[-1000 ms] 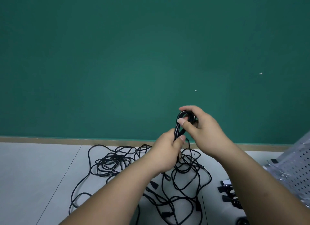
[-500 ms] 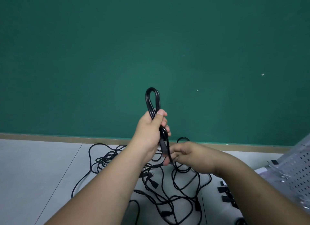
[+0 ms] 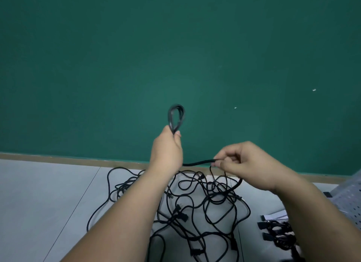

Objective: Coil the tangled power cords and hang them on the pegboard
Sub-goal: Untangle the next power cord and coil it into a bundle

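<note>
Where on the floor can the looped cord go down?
The bare floor left of the tangled cords, up to the wall, is free. A narrow strip between the tangle and the small cord bundle is free too. The middle and the right corner by the pegboard are crowded.

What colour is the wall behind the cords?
The flat painted wall is teal green; head view.

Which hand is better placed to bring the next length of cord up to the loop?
Probably the right hand. It already pinches the cord that runs from the left hand, which is busy gripping the loop upright.
</note>
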`<state>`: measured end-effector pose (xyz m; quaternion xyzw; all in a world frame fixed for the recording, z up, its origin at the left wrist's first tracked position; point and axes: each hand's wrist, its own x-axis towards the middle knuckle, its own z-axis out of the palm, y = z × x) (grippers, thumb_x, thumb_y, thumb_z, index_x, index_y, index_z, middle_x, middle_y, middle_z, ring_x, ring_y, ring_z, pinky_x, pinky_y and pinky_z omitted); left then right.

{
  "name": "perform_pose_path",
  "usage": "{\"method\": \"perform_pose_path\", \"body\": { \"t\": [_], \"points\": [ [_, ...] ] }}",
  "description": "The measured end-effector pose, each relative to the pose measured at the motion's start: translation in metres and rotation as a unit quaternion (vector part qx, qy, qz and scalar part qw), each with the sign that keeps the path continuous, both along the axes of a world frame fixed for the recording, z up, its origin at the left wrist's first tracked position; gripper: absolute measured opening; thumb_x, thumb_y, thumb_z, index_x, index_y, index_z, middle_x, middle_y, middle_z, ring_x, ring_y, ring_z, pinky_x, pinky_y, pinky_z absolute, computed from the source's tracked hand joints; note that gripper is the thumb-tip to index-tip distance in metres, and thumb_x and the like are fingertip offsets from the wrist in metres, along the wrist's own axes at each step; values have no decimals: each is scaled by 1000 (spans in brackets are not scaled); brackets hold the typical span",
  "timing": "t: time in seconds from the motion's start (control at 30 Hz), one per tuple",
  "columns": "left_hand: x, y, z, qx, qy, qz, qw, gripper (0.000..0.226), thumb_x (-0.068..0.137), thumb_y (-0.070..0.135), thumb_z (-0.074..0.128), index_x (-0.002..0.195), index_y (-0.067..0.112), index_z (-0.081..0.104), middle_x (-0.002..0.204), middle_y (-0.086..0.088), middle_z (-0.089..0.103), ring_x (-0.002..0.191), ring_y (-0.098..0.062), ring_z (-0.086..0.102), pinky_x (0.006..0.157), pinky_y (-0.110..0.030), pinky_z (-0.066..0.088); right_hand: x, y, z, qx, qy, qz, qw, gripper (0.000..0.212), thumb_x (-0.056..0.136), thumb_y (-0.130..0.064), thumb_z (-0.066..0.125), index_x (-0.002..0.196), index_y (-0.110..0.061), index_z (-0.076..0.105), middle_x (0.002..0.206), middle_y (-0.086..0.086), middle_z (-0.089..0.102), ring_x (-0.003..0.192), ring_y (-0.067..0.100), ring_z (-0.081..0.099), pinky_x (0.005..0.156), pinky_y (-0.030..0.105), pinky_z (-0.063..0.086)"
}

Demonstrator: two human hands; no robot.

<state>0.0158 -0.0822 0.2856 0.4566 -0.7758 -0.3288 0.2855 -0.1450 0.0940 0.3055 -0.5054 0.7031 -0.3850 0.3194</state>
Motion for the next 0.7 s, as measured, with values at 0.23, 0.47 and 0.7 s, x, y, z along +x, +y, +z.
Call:
{"method": "perform_pose_path", "body": {
  "t": [0.23, 0.47, 0.7],
  "points": [
    [-17, 48, 2, 91, -20, -231, 969, 30, 111, 45, 45, 109, 23, 66, 88, 6, 66, 81, -15, 63, 77, -36, 52, 1, 0, 5, -153, 56, -159, 974, 9, 89, -26, 86, 92, -32, 79, 85, -10, 79, 81, 15, 73, 83, 32, 59],
    [-19, 62, 4, 234, 123, -207, 942, 45, 114, 41, 37, 103, 20, 75, 73, 7, 52, 66, -9, 49, 66, -29, 41, 4, -4, 5, -181, 97, -239, 949, 24, 78, -30, 94, 87, -31, 72, 75, -4, 72, 69, 16, 62, 65, 21, 52],
    [-10, 58, 2, 191, 60, -321, 926, 8, 108, 33, 59, 100, 29, 61, 85, 21, 60, 83, -3, 56, 82, -31, 46, 10, -8, 0, -209, 178, -230, 934, 30, 77, -22, 95, 85, -30, 67, 75, -7, 63, 67, 12, 58, 62, 14, 44]
  ]
}}
